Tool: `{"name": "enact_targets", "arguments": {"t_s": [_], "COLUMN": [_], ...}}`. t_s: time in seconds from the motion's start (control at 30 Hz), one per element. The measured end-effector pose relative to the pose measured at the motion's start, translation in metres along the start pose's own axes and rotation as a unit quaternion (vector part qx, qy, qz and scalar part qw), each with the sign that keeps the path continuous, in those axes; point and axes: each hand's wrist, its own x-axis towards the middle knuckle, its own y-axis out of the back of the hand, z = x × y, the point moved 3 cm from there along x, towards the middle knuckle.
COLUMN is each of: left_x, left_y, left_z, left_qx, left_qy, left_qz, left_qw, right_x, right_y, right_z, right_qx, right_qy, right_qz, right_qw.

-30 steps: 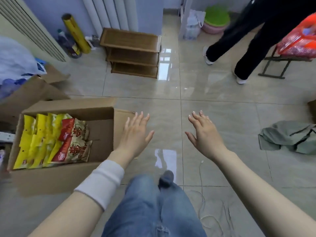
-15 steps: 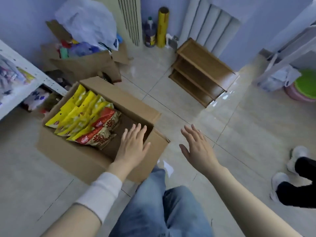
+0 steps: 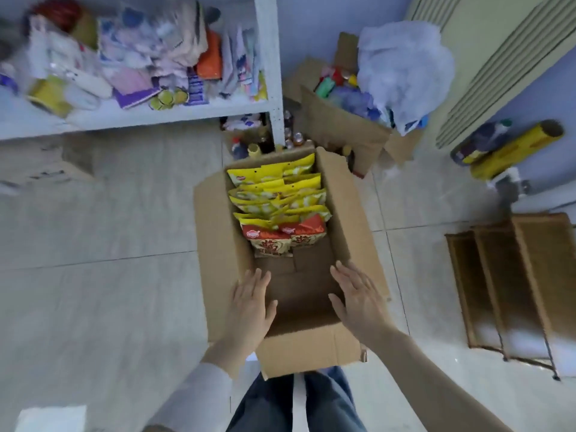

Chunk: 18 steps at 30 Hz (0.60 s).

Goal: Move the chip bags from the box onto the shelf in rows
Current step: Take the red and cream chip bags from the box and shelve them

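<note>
An open cardboard box (image 3: 355, 213) stands on the tiled floor straight below me. Its far half holds a row of several yellow chip bags (image 3: 277, 194), with two red chip bags (image 3: 285, 236) nearest me; the near half shows bare cardboard. My left hand (image 3: 251, 302) hovers over the box's near left wall, fingers straight and empty. My right hand (image 3: 357, 296) hovers over the near right side, fingers spread and empty. A white shelf (image 3: 269, 54) stands at the upper left, crowded with assorted packets.
A second cardboard box (image 3: 339, 126) topped with a plastic bag sits behind the chip box. Bottles stand under the white shelf. A low wooden rack (image 3: 511, 282) is on the right, and a yellow roll (image 3: 514, 151) lies by the wall.
My view has swung left, so the chip box now lies straight ahead and the white shelf has come into sight. Both hands have moved over the box's near end, still empty.
</note>
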Motion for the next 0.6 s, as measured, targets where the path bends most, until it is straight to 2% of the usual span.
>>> {"name": "enact_targets", "arguments": {"t_s": [0.13,0.27,0.33,0.4,0.6], "left_x": [0.003,0.008,0.021,0.049,0.169], "left_y": [-0.019,-0.039,-0.053,-0.067,-0.115], "left_z": [-0.008,-0.011,-0.013,-0.023,-0.068], "left_qx": [-0.005,-0.004,-0.007,-0.013,0.019], "left_qy": [0.053,0.074,0.067,0.043,-0.081], "left_qz": [-0.012,-0.016,-0.007,0.051,0.207], "left_qw": [0.998,0.997,0.998,0.998,0.975], "right_x": [0.031,0.04,0.052,0.078,0.188], "right_y": [-0.011,-0.034,-0.05,-0.069,-0.124], "right_z": [-0.001,0.005,0.01,0.018,0.049], "right_qx": [0.012,-0.017,-0.029,-0.043,-0.046], "right_qy": [0.066,0.096,0.109,0.122,0.182], "right_qz": [-0.016,-0.072,-0.069,-0.041,0.125], "right_qw": [0.998,0.993,0.991,0.991,0.974]}}
